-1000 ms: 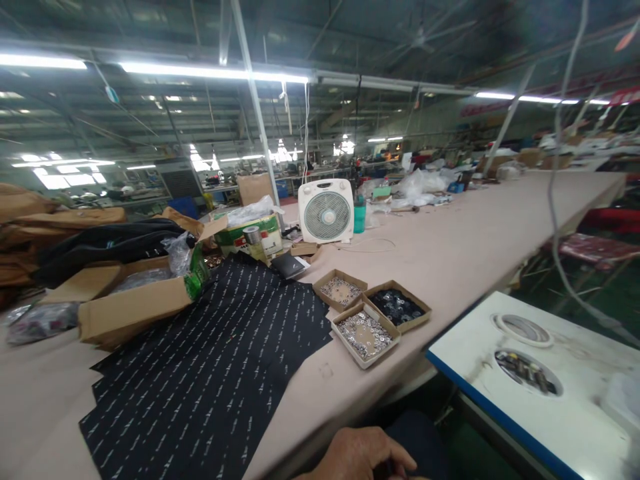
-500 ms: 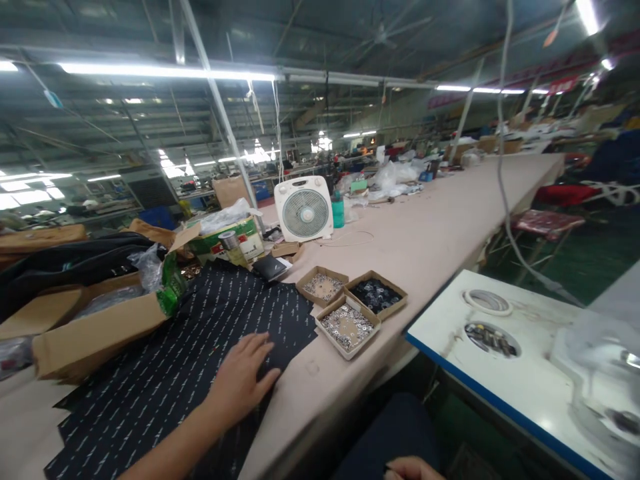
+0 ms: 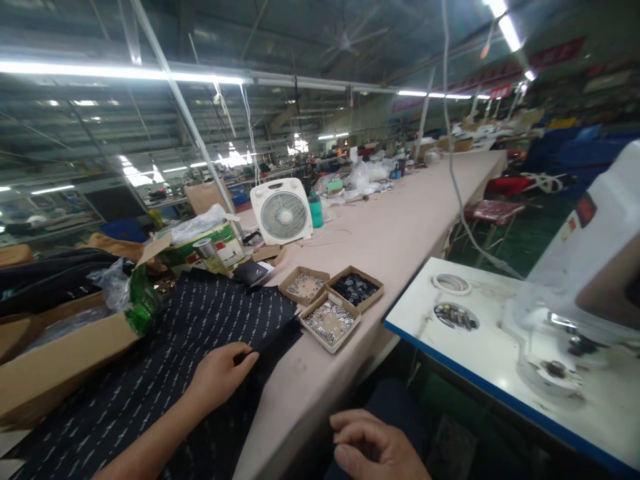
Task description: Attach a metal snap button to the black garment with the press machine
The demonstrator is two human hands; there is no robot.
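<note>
And we're on our left grip (image 3: 220,377), a bare hand with rounded knuckles, running into a left forearm (image 3: 155,433) that's bare too, slim at the wrist and widening out of view. Over to our right grip (image 3: 375,445), another bare hand, and just beyond it, dark navy clothing (image 3: 394,399), half lost in shadow!

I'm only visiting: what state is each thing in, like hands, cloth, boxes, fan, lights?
Left hand: fingers closed, apparently pinching the black printed fabric
Right hand: half-curled; any hold unclear
Black printed fabric: spread out, rumpled
Cardboard box: open, flap raised
Nearest tray: open, bottom partly showing
Rear-left tray: open, bottom partly showing
Rear-right tray: open, holding black pieces
Box fan: upright; running or not, unclear
Fluorescent tube: lit
</note>
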